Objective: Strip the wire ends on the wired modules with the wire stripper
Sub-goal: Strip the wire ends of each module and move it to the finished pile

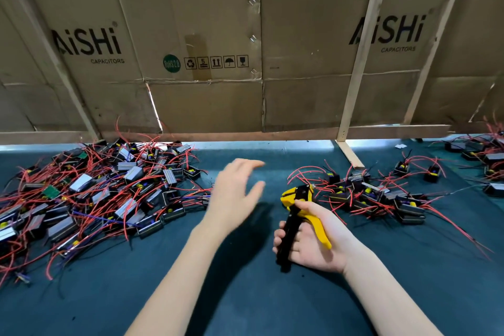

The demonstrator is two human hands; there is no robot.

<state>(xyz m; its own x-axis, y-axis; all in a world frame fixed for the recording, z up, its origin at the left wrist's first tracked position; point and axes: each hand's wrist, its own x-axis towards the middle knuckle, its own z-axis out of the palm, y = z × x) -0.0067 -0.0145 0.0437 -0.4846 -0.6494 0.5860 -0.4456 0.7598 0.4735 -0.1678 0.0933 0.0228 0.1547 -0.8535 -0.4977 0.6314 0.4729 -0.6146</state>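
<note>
Dark teal felt covered the bench (pixel 245 294). Nearest, the right hand (pixel 311 240) gripped the yellow-and-black wire stripper (pixel 298 215), fingers curled round its handles, head tipped up and away, apparently kept ready for the next wire. The left hand (pixel 234 196) hovered above the cloth, fingers spread and holding nothing, blurred; likely between modules. Left lay a large heap of black wired modules with red leads (pixel 90 194), probably the unstripped stock; a smaller scatter of similar modules (pixel 381 194) sat right, just beyond the stripper. Tangled leads could snag on pickup. Behind, brown printed cardboard sheets on wooden battens (pixel 245 49) walled off the bench.
</note>
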